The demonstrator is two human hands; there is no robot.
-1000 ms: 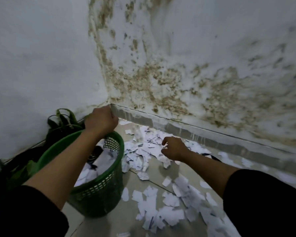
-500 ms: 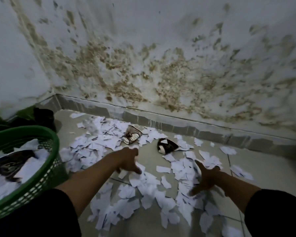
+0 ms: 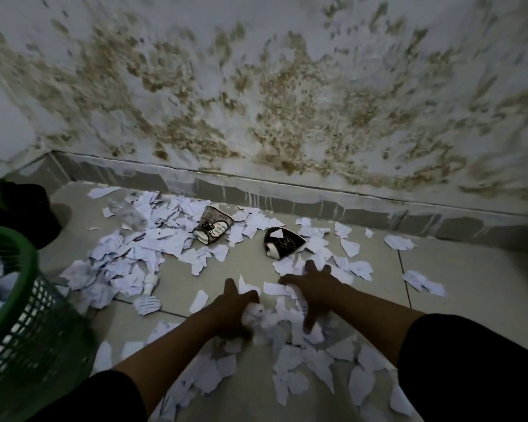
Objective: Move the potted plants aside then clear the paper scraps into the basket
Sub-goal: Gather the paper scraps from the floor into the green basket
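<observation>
Wall [image 3: 256,86] w/ brown mould blotches runs down to a grey skirting strip; floor [image 3: 470,300] is smooth pale tile, so stuff will prob slide on it rather than snag.

Green basket [image 3: 19,315] sits at the person's left, already holding some white paper. Dark plant pot [image 3: 22,208] just behind it, near the corner.

Paper scraps [image 3: 128,257] lie all over the tiles betw. wall and person, thickest left-centre and under the hands. Light, limp, torn bits; I'd say they flutter and slip thru fingers, so best raked into a heap and scooped from both sides, not picked singly.

Two crushed paper cups [image 3: 214,228] lie among them.

Left hand [image 3: 235,312] is curled round a bunch of scraps. Right hand [image 3: 314,290], fingers spread, presses flat on the scraps, just beside the left.
</observation>
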